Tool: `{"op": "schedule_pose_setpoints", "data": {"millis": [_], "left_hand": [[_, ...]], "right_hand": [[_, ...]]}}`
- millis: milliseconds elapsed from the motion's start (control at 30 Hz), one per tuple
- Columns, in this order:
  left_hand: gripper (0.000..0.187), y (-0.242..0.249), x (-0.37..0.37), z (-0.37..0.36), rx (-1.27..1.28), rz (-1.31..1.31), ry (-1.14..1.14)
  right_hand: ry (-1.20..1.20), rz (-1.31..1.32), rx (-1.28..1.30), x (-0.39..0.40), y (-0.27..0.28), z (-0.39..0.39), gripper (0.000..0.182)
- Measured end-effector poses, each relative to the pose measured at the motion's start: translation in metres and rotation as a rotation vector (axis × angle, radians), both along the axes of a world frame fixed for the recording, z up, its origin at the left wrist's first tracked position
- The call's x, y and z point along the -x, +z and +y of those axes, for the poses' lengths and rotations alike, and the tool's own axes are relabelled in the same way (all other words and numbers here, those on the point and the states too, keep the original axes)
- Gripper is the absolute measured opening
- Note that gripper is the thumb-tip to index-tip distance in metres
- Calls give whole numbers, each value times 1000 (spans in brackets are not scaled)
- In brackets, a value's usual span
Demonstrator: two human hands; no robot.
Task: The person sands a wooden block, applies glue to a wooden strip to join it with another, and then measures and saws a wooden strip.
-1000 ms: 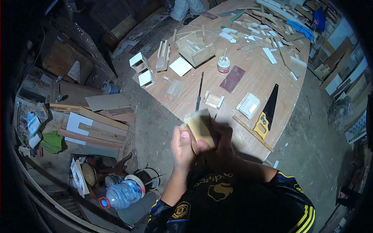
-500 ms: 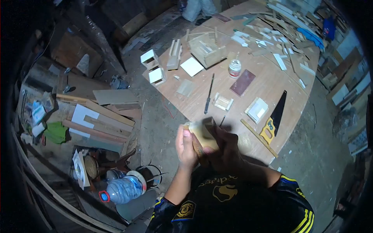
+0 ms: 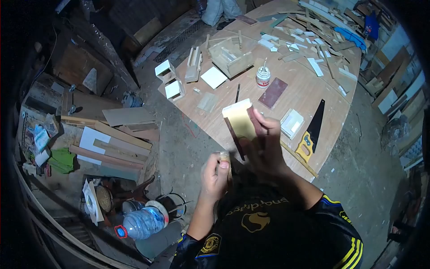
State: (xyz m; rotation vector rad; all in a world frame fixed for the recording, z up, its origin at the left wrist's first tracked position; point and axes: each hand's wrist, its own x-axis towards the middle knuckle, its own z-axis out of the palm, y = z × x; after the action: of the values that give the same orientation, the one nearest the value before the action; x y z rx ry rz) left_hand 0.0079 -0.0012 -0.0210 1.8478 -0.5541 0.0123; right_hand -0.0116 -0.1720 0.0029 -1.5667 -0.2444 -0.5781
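Observation:
My right hand (image 3: 268, 139) grips a bent sheet of sandpaper (image 3: 239, 122), its pale yellow face lit and dark reddish-brown showing along its sides. The fingers close on its right side and lower part. Lower and to the left, my left hand (image 3: 214, 177) is closed around a small pale wooden piece (image 3: 224, 156), whose end shows above the thumb; the rest is hidden in the hand. The two hands are apart. Beyond the sheet on the table lie a flat dark red rectangle (image 3: 273, 93) and a white glue jar (image 3: 263, 77) with a stick in it.
A handsaw (image 3: 313, 132) with a yellow handle lies right, beside a wooden strip (image 3: 299, 159). A wooden box (image 3: 230, 58), white-topped boxes (image 3: 174, 89) and a white tile-like square (image 3: 213, 78) stand farther back on the table (image 3: 298, 62). Offcuts cover its far end. A water bottle (image 3: 142, 223) sits lower left.
My right hand has lifted the sandpaper up and away from my left hand, turning its yellow face into the light. My left hand has dropped slightly, still around the small wooden piece.

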Motion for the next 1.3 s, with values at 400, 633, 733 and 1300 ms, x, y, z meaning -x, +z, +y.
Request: {"op": "schedule_pose_setpoints", "data": {"millis": [400,633,733,1300], "left_hand": [[42,21,6,9,-55,180,-140],[31,24,-2,19,40,349,-145],[34,27,11,3,-144,246,-234],[44,22,11,11,81,218,-175]], "right_hand": [[182,-18,341,3,27,-20,61],[263,111,495,11,39,-30,60],[243,111,556,11,43,-28,66],[261,97,483,13,53,-31,57]]}}
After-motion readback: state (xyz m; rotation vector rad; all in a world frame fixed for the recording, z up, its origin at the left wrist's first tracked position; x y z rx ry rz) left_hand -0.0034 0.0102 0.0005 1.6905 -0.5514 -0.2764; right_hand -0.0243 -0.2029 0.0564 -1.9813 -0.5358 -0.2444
